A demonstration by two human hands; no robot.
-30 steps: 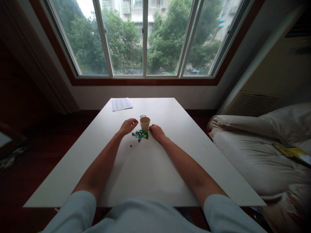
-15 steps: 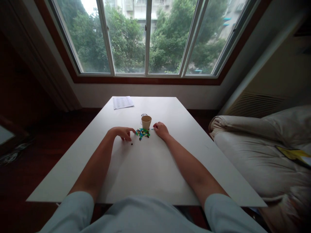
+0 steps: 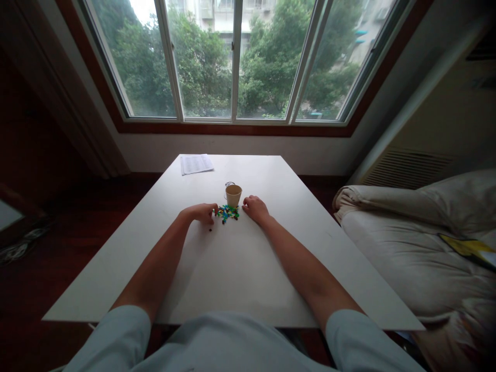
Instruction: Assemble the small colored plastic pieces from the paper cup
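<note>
A loose pile of small coloured pieces (image 3: 228,213), mostly green and blue with some dark ones, lies on the white table in front of a tan paper cup (image 3: 233,196). My left hand (image 3: 202,212) is at the pile's left edge, palm down, its fingers bent but apart, with the fingertips touching the nearest pieces. Beside the cup, to the right, rests my right hand (image 3: 256,206), its fingers curled together by the pile's edge. What its fingertips hold, if anything, is too small to make out. One dark piece (image 3: 210,230) sits alone below my left hand.
Sheets of printed paper (image 3: 196,164) lie at the table's (image 3: 232,279) far left corner. A thin dark loop, perhaps a cord, shows behind the cup. To the right stands a pale sofa (image 3: 380,232); a window spans the wall ahead.
My left hand has shifted slightly right and its outstretched index finger has bent in at the pile. My right hand has moved a little left, over a small piece lying beside the pile.
</note>
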